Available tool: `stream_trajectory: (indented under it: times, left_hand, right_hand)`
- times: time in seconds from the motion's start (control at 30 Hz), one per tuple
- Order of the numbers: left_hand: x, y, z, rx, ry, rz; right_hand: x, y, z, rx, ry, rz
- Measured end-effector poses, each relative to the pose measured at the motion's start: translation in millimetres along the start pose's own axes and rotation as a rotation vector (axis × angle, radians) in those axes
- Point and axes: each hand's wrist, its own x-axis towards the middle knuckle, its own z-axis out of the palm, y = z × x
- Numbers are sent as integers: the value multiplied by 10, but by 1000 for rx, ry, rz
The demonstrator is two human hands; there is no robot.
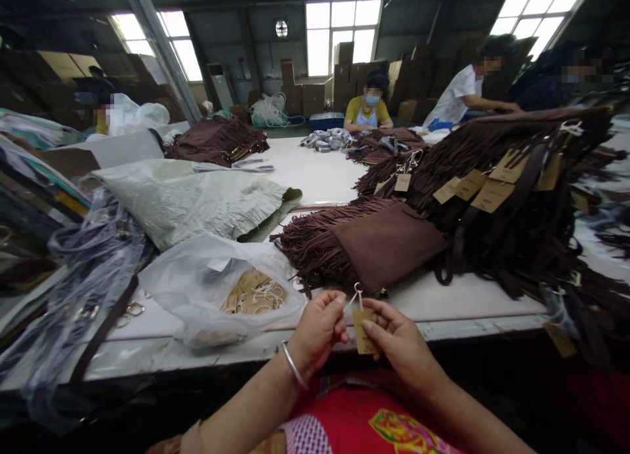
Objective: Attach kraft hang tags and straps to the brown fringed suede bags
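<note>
My right hand (pixel 394 332) pinches a tan paper tag (pixel 364 332) at the table's front edge. A white string (pixel 355 300) loops up from the tag through a small metal ring (pixel 358 287) beside a brown fringed bag (pixel 391 234). My left hand (pixel 322 326), with a silver bangle at its wrist, is closed at the string's left side, its fingertips pressed together on it. The bag lies flat just beyond my hands, its fringe toward the left. Left of my hands, an open clear plastic bag (pixel 182 296) holds many tan tags with white strings (pixel 256 293).
A tall pile of brown fringed bags with tags (pixel 497 178) stands at the right. Plastic-wrapped straps (pixel 98 257) hang over the left edge, near a pale crinkled sheet (pixel 197 198). Several people sit or stand beyond the white table (pixel 329 172).
</note>
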Motion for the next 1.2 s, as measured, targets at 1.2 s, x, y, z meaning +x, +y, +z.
stream_trajectory:
  times: [1.2]
  left_hand:
    - [-102, -38, -20, 325, 90, 47]
  right_hand:
    - [98, -146, -13, -343, 73, -203]
